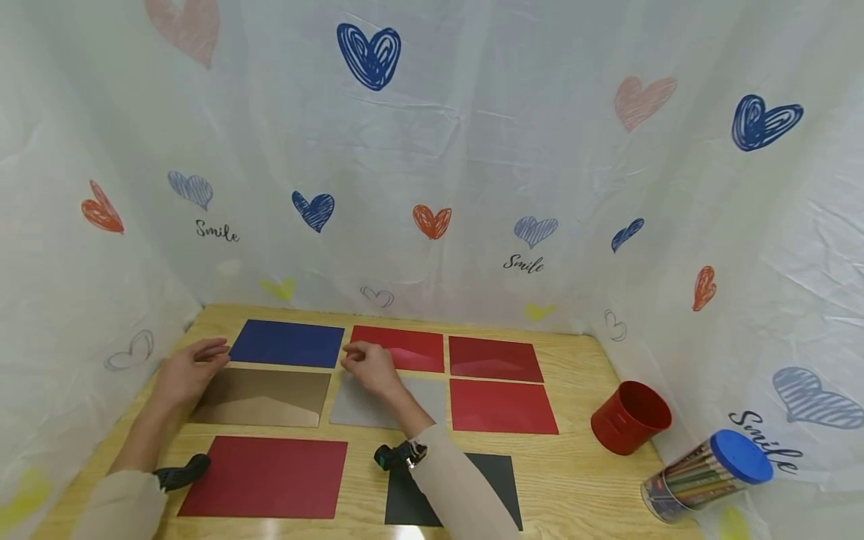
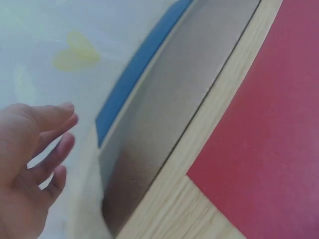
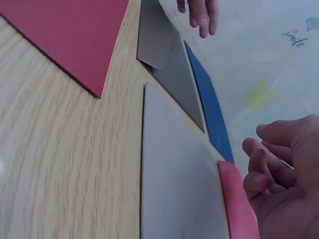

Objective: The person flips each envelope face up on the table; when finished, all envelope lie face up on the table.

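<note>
My left hand [image 1: 192, 367] hovers by the left edge of the blue rectangle [image 1: 286, 343] and the brown envelope [image 1: 263, 397], its fingers loosely bent and nothing in them. The envelope's flap fold shows. Over the corner where the bright red rectangle [image 1: 421, 351] meets the grey one [image 1: 425, 394] is my right hand [image 1: 371, 367], also holding nothing. In the right wrist view, its fingers [image 3: 264, 169] curl loosely beside the blue and red pieces. The left wrist view shows the left fingers [image 2: 55, 154] apart from the envelope.
Two more red rectangles [image 1: 496, 358] lie at the right of the rows. Nearer me are a large dark red rectangle [image 1: 270, 476] and a black one [image 1: 496, 480], partly under the right sleeve. A red cup [image 1: 624, 427] and a blue-lidded pencil jar [image 1: 695, 480] stand at right.
</note>
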`<state>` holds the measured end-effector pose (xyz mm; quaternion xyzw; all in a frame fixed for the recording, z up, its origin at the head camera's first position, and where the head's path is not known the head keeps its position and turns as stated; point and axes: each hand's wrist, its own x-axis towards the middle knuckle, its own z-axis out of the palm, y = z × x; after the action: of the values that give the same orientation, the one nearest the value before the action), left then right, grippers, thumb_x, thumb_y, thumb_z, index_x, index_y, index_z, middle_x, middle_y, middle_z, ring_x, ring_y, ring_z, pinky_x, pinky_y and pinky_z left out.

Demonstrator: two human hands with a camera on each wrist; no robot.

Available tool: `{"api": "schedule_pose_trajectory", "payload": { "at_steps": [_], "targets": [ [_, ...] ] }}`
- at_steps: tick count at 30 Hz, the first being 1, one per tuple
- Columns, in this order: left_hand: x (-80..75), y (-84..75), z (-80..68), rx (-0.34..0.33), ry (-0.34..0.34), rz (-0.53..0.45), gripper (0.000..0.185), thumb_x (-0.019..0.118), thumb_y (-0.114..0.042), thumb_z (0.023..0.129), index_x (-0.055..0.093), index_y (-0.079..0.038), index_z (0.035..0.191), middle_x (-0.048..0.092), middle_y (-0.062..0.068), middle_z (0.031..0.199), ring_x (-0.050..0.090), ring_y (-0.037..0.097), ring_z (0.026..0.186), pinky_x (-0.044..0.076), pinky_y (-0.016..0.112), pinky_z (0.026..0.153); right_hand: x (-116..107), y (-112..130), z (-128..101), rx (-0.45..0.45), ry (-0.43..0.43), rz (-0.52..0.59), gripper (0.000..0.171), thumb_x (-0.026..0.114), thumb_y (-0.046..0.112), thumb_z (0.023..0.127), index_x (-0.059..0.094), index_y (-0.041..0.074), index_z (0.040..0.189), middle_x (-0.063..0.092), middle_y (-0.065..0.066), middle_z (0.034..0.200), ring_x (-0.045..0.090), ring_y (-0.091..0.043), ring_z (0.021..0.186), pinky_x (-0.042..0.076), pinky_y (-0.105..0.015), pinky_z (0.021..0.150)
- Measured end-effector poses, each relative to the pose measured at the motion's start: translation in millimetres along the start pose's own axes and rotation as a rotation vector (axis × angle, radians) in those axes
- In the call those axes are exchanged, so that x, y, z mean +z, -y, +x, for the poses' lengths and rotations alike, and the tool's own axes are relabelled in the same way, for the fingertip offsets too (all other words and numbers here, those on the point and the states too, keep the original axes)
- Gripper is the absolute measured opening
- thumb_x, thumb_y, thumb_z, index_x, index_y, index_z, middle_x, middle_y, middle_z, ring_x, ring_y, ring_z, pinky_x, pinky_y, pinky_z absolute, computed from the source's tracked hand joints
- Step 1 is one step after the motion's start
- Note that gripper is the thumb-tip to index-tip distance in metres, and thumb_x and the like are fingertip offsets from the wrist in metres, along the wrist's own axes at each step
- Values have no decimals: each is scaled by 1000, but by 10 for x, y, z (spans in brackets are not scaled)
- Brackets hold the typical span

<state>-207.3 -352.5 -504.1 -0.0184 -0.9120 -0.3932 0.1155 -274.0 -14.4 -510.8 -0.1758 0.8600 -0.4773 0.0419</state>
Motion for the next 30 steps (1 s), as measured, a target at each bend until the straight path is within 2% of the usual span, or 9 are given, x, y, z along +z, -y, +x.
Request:
{"api": "schedule_pose_trajectory", "payload": {
  "at_steps": [3, 8, 13, 18, 22, 25, 30],
  "targets": [
    [-61, -90, -65, 52, 16, 61, 43, 65, -23, 100, 60, 4, 133, 71, 24, 114, 42, -26, 85, 46, 13, 67, -114, 2, -83, -33, 40, -2, 30, 71, 19, 96, 71, 8, 123, 73, 6, 95, 63, -2, 78, 50, -22, 66],
    [-137, -198, -263, 86, 115, 79, 41, 68, -23, 98, 63, 1, 131, 73, 17, 108, 51, -16, 87, 50, 22, 69, -244, 9, -270, -71, 142, -8, 30, 71, 25, 95, 73, 11, 122, 71, 9, 93, 63, -3, 74, 50, -23, 62],
    [-185, -240, -451, 58, 209, 59, 42, 67, -26, 99, 63, 1, 130, 72, 14, 110, 57, -8, 89, 52, 26, 69, -345, -10, -490, -111, 318, -4, 30, 71, 25, 95, 72, 13, 123, 70, 10, 91, 63, -2, 77, 51, -22, 65],
    [-251, -219, -558, 27, 226, 42, 44, 64, -29, 100, 61, 1, 132, 73, 13, 112, 56, -11, 89, 52, 26, 69, -417, -90, -649, -147, 483, -19, 31, 70, 20, 95, 70, 12, 125, 73, 10, 92, 66, 1, 82, 51, -20, 69],
    [-331, -180, -660, -44, 255, 19, 47, 63, -30, 101, 58, 3, 134, 73, 15, 110, 62, -7, 85, 51, 27, 64, -447, -159, -734, -140, 562, -28, 33, 73, 22, 94, 70, 15, 126, 74, 12, 92, 66, 3, 83, 51, -21, 72],
    [-383, -162, -732, -107, 284, -41, 48, 62, -29, 101, 55, 4, 135, 75, 14, 103, 68, 3, 81, 50, 29, 59, -466, -188, -776, -141, 606, -40, 33, 73, 24, 94, 70, 16, 126, 74, 13, 91, 67, 3, 83, 51, -20, 74],
    [-395, -115, -817, -120, 376, -137, 46, 63, -23, 101, 54, 10, 132, 77, 11, 94, 72, 10, 77, 53, 30, 58, -477, -195, -824, -131, 705, 5, 34, 69, 21, 96, 68, 13, 129, 77, 8, 98, 69, 2, 89, 51, -20, 79]
  ]
}}
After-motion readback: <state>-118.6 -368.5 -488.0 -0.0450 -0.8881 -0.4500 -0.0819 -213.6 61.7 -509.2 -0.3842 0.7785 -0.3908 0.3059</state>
